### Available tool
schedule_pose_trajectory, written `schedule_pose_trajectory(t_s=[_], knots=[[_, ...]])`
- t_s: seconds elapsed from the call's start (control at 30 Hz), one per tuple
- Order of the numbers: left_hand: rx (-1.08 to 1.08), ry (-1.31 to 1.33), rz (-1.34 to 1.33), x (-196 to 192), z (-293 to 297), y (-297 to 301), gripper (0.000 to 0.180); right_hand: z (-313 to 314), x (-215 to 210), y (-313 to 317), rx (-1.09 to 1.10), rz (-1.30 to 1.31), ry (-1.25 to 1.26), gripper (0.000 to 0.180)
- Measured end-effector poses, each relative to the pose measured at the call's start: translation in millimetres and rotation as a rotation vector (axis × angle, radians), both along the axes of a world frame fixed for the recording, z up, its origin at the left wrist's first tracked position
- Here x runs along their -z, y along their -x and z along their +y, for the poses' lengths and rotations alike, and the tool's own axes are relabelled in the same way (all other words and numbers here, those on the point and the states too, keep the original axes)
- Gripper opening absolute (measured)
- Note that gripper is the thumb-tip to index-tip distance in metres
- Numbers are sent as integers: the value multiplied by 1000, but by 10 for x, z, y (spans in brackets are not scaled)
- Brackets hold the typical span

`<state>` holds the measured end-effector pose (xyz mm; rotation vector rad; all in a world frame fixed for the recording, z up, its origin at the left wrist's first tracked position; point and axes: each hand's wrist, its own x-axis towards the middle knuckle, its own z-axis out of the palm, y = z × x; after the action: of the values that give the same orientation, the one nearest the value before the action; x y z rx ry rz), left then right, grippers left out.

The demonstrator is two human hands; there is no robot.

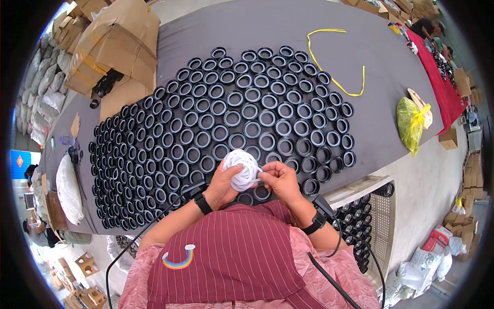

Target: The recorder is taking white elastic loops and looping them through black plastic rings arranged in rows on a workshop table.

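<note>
Between both hands (pixel 252 180), white rings (pixel 241 169)

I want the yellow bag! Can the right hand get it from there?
Probably not without leaning. The right hand is busy at the white rings, and the yellow bag lies far off along the table.

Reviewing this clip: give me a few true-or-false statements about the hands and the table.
1. The left hand holds a bundle of white rings. True.
2. The right hand rests on the yellow bag. False: it is at the white rings; the bag lies far to the right.
3. Black rings lie in rows on the grey table. True.
4. The yellow strap is tied around the cardboard boxes. False: it lies loose on the table.
</note>
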<state>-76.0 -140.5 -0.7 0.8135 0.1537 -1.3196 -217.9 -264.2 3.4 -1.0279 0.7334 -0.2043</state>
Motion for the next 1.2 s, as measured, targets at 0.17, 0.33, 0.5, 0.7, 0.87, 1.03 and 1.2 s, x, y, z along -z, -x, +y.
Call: schedule_pose_trajectory(t_s=[0.17, 0.33, 0.5, 0.7, 0.87, 1.03, 1.2], knots=[[25, -20, 23, 77, -10, -4, 45, 4, 81, 43, 102, 4, -25, 10], [-27, -85, -15, 110, 4, -73, 41, -142, 107, 122, 179, 96, -43, 8], [-27, -78, 17, 107, 36, -107, 41, -605, 218, 373, 262, 164, 308, 5], [1, -65, 15, 131, 6, -120, 42, -1047, 668, 585, 413, 249, 346, 8], [-10, -74, 17, 140, 20, -123, 43, -1197, 1158, 604, 479, 314, 368, 7], [-25, -61, 14, 155, 62, -140, 43, -1216, 1329, 593, 470, 382, 402, 6], [-7, -37, 22, 134, 45, -138, 45, -1230, 1365, 600, 436, 488, 443, 9]])
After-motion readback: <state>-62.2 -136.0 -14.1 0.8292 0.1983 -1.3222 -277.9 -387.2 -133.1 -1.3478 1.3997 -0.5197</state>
